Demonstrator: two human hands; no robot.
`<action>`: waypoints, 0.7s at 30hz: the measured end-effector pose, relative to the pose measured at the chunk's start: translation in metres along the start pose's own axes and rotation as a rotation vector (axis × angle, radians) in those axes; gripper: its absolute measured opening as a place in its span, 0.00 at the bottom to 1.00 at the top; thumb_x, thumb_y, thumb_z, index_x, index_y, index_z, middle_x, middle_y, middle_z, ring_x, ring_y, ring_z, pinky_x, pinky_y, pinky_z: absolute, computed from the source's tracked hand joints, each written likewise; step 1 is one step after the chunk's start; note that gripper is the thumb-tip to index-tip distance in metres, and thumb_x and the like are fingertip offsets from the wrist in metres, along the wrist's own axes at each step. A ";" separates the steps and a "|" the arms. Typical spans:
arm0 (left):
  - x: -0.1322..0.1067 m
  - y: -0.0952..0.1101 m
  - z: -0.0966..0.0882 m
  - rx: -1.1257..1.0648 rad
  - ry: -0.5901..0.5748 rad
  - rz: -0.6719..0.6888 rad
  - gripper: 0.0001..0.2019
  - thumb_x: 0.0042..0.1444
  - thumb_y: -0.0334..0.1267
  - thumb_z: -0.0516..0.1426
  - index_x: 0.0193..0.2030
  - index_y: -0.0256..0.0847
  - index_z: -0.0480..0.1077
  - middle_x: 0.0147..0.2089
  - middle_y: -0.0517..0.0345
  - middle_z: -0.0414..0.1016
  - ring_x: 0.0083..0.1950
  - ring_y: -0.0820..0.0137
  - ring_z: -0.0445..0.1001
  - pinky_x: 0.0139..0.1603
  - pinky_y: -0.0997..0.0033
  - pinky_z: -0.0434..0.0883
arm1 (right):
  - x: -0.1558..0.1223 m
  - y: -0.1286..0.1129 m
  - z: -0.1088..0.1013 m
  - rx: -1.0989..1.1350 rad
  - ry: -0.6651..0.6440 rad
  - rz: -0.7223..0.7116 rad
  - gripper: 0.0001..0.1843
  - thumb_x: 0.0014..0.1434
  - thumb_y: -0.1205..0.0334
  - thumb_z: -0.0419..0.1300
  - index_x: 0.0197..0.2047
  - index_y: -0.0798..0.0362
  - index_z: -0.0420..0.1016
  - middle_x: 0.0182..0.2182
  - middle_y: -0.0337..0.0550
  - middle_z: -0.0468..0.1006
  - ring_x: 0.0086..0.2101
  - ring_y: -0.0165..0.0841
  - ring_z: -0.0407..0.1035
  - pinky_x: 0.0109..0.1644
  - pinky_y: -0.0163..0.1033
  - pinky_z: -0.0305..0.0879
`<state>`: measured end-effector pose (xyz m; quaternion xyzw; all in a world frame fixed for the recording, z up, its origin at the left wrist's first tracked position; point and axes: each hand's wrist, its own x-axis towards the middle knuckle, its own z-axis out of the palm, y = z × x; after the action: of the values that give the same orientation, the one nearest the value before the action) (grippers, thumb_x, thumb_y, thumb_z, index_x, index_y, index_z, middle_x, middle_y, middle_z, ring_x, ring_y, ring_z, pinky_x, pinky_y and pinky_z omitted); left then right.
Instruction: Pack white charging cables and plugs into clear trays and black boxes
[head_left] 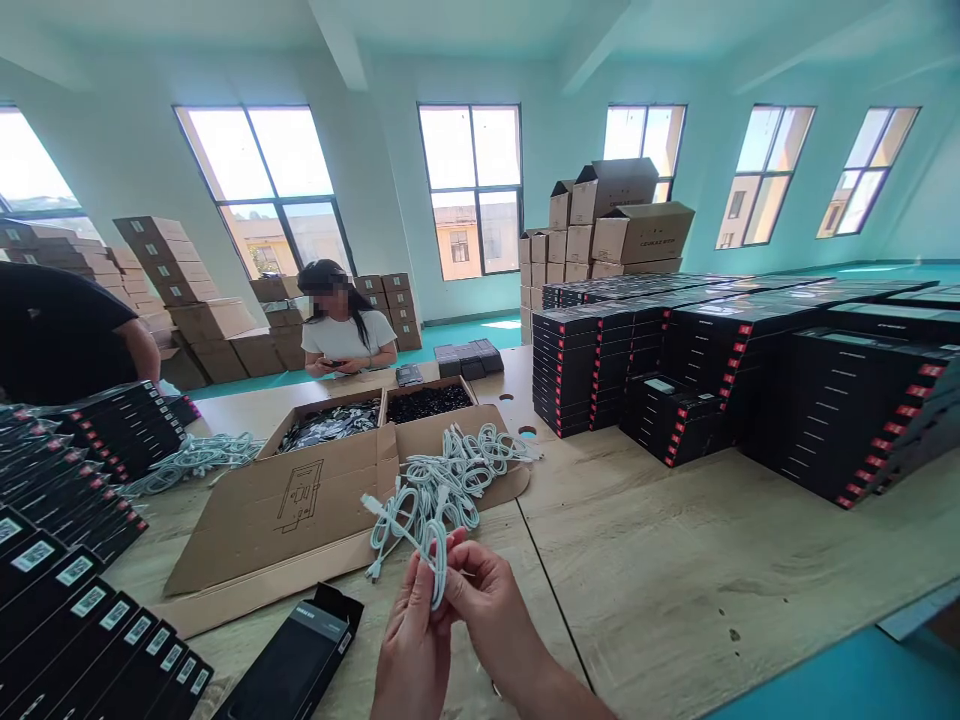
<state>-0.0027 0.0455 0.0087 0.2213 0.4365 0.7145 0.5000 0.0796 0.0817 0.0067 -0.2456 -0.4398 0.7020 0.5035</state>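
Bottom centre: left hand (411, 640) and right hand (491, 603), fingers upward, both pinched on one coiled pale-blue cable (416, 525); one open black cardboard box (296, 655) lower left.

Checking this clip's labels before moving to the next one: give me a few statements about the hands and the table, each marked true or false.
1. The left hand and the right hand both hold one coiled pale cable. True.
2. The open black box lies to the right of the right hand. False: it lies on the table to the left of the left hand.
3. A pile of cables lies on a cardboard flap beyond the hands. True.
4. The stacked boxes on the right side of the table are white. False: they are black with red marks.
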 end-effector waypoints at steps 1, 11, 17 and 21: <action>0.000 0.003 -0.002 0.090 0.039 0.048 0.26 0.46 0.59 0.69 0.47 0.44 0.81 0.49 0.50 0.83 0.57 0.55 0.77 0.56 0.62 0.74 | 0.001 0.000 -0.003 -0.006 -0.003 0.020 0.28 0.49 0.36 0.71 0.29 0.54 0.73 0.20 0.37 0.73 0.21 0.30 0.66 0.27 0.35 0.67; -0.008 0.028 -0.007 0.776 -0.107 0.254 0.26 0.54 0.68 0.58 0.41 0.45 0.72 0.22 0.62 0.73 0.22 0.67 0.68 0.26 0.69 0.66 | 0.014 -0.028 -0.016 -0.349 0.149 -0.164 0.12 0.56 0.52 0.65 0.33 0.52 0.73 0.25 0.37 0.73 0.26 0.32 0.69 0.25 0.33 0.63; -0.002 0.030 -0.013 0.778 -0.162 0.195 0.24 0.54 0.65 0.61 0.36 0.43 0.72 0.18 0.66 0.64 0.20 0.72 0.61 0.23 0.73 0.58 | 0.014 -0.035 -0.018 -0.283 0.060 -0.257 0.09 0.56 0.56 0.65 0.38 0.52 0.77 0.29 0.37 0.75 0.29 0.30 0.68 0.30 0.33 0.65; 0.000 0.032 -0.019 0.442 -0.153 0.019 0.21 0.50 0.57 0.67 0.36 0.41 0.73 0.24 0.62 0.72 0.21 0.76 0.61 0.23 0.75 0.57 | 0.003 -0.031 -0.026 -0.264 -0.021 -0.270 0.09 0.59 0.55 0.66 0.35 0.52 0.77 0.29 0.38 0.76 0.28 0.30 0.67 0.31 0.33 0.63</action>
<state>-0.0335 0.0339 0.0261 0.3831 0.5409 0.5874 0.4644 0.1137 0.0977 0.0209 -0.2411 -0.5621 0.5669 0.5518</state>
